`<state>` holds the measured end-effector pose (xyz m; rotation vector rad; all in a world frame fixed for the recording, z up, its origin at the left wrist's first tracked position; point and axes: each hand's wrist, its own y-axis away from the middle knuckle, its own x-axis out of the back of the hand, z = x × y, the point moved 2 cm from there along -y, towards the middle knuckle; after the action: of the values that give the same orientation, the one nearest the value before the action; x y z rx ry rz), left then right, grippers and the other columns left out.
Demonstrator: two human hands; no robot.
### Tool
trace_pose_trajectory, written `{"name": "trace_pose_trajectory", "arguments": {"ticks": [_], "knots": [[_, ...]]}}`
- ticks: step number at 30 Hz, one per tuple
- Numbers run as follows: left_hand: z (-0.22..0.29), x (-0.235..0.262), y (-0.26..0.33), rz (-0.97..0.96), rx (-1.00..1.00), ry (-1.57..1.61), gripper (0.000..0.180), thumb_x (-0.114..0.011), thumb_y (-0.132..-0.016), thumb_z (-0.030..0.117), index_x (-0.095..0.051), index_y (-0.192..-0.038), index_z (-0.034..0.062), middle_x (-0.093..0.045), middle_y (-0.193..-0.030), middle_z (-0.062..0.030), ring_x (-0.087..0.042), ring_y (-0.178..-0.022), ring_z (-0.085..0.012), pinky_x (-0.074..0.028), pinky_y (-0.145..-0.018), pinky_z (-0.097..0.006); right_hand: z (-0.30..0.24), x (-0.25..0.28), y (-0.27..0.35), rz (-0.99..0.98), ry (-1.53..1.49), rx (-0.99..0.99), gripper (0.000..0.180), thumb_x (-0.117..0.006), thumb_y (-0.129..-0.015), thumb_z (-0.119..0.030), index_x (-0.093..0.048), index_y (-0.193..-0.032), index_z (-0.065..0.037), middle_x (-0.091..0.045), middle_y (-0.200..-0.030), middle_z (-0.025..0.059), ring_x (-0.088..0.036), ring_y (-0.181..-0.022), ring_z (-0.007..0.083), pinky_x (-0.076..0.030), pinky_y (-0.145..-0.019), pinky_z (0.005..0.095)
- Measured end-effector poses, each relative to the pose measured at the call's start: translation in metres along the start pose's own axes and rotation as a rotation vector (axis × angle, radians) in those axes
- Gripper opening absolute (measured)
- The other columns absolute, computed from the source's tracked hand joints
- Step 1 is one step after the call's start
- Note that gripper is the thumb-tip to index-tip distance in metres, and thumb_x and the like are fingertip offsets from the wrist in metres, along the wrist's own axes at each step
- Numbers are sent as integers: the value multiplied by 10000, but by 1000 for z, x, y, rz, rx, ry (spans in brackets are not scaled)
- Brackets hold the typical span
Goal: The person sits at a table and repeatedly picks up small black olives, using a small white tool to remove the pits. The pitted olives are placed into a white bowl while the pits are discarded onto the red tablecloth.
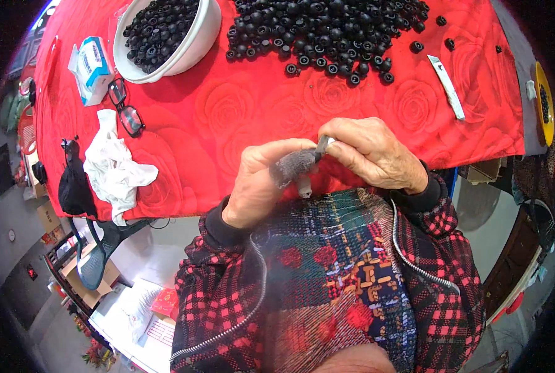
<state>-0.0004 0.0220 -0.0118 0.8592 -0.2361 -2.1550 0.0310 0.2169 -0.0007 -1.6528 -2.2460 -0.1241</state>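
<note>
In front of my chest, at the near edge of the red table, my two hands meet. My left hand [252, 177] wears a fuzzy grey finger cover [295, 166] and a paler one below it. Its fingers are closed on a small black piece [318, 155], mostly hidden by the fingertips. My right hand [380, 154] pinches a small flat metal blade [322, 144] between thumb and forefinger, touching or very close to the black piece. Beyond my hands lies a large heap of round black rubber-like caps [314, 37], many with a ring-shaped hollow.
A white bowl [193, 53] of small black parts stands at the far left. Near it are a tissue pack [93, 68], eyeglasses [129, 118], a white cloth [117, 165] and a black mask-like cloth [75, 180]. A white sachet [446, 87] lies right; a yellow dish [544, 105] stands beyond.
</note>
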Motion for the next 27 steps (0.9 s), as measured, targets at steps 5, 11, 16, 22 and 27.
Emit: {"name": "trace_pose_trajectory", "arguments": {"ticks": [5, 11, 16, 22, 27], "knots": [[5, 8, -12, 143, 13, 134, 225, -555, -940, 157, -625, -1072, -11, -638, -843, -57, -597, -631, -128, -491, -546, -255, -7, -14, 10, -211, -32, 113, 134, -573, -875, -150, -580, -936, -31, -591, -769, 131, -600, -690, 340, -472, -600, 416], [5, -2, -10, 18, 6, 194, 288, -621, -897, 257, -598, -1031, 2, -596, -839, -61, -575, -588, -160, -456, -479, -267, -12, 12, 8, 155, -190, -41, 207, -641, -820, -73, -592, -1006, 2, -570, -795, 85, -553, -673, 173, -421, -593, 295], [1, -5, -9, -106, 91, 294, 250, -546, -938, 226, -610, -1038, 6, -628, -862, -54, -589, -624, -136, -495, -512, -267, -12, -6, -6, 294, 19, 171, 311, -712, -735, -15, -628, -1033, 3, -564, -782, 72, -543, -666, 172, -412, -579, 284], [0, -14, -2, -132, 156, 427, 233, -484, -960, 172, -610, -1037, -9, -647, -895, -52, -592, -638, -106, -501, -536, -240, -24, -17, -2, 424, 218, 389, 314, -743, -687, -44, -645, -980, 11, -582, -710, 96, -588, -565, 243, -454, -484, 342], [7, -19, 8, -95, 43, 244, 205, -532, -935, 93, -612, -1093, -10, -630, -919, -42, -588, -674, -82, -492, -567, -224, -34, -22, 5, 477, 362, 454, 311, -761, -687, -77, -638, -950, 34, -570, -671, 87, -573, -535, 228, -430, -461, 336]]}}
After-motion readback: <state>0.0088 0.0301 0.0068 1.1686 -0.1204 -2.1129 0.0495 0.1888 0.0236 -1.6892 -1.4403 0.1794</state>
